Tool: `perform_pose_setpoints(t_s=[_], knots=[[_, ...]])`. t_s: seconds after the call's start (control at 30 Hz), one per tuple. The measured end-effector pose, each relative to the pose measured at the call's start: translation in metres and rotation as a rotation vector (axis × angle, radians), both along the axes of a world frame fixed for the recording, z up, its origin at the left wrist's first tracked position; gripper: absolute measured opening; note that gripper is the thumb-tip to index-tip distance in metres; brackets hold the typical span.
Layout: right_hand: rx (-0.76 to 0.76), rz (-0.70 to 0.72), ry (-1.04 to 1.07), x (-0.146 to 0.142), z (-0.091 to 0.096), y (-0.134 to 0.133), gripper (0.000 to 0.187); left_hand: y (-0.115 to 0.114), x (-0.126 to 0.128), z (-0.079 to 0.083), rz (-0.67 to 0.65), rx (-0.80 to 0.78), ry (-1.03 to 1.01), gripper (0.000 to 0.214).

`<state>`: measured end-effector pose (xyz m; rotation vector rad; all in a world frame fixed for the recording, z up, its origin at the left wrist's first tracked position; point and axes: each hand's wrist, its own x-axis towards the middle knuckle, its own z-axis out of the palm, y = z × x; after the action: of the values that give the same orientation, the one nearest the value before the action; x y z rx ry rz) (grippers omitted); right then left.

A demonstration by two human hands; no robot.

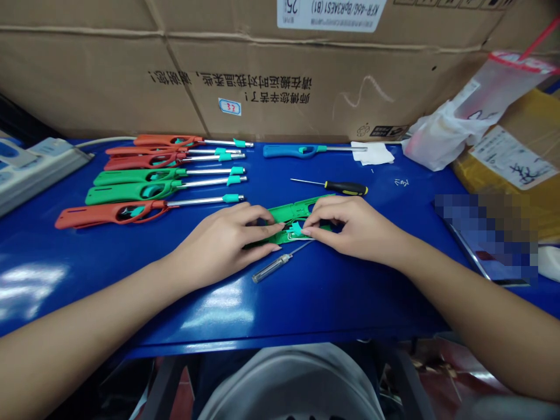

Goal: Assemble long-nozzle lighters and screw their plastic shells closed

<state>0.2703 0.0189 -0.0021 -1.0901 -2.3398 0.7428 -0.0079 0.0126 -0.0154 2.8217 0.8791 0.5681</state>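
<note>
An opened green lighter casing (286,213) lies on the blue table, with its inner parts partly showing. From the left, my left hand (238,233) holds the casing, fingertips pressed on its edge and inside. My right hand (350,224) pinches a small teal trigger (297,228) over the casing, its fingers closed and covering the right end. Just in front lies a screwdriver with a clear handle (271,269), its thin shaft pointing toward my right hand. Behind the casing rests a black and yellow screwdriver (345,187).
Several assembled lighters, orange ones (111,213) and green ones (131,191), lie at left beside a power strip (39,169). A blue lighter (289,151) and white paper (374,153) lie before a large carton (245,64). At right are a bagged cup (464,116) and a phone (476,251).
</note>
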Motion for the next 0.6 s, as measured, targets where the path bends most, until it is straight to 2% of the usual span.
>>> perform_pose_setpoints(t_s=[0.23,0.4,0.5,0.6], knots=[[0.017,-0.019,0.0,-0.007,-0.005,-0.002,0.014,-0.004,0.003,0.006,-0.038,0.169,0.141,0.036],[0.001,-0.05,-0.021,-0.01,-0.006,-0.003,0.014,-0.006,0.003,0.006,-0.025,0.153,0.139,0.034],[0.035,-0.049,0.003,-0.005,-0.002,-0.001,0.016,-0.004,0.002,0.002,-0.041,0.147,0.119,0.036],[0.09,-0.079,0.016,0.01,0.011,0.004,0.024,-0.002,0.0,0.002,-0.036,0.145,0.08,0.037]])
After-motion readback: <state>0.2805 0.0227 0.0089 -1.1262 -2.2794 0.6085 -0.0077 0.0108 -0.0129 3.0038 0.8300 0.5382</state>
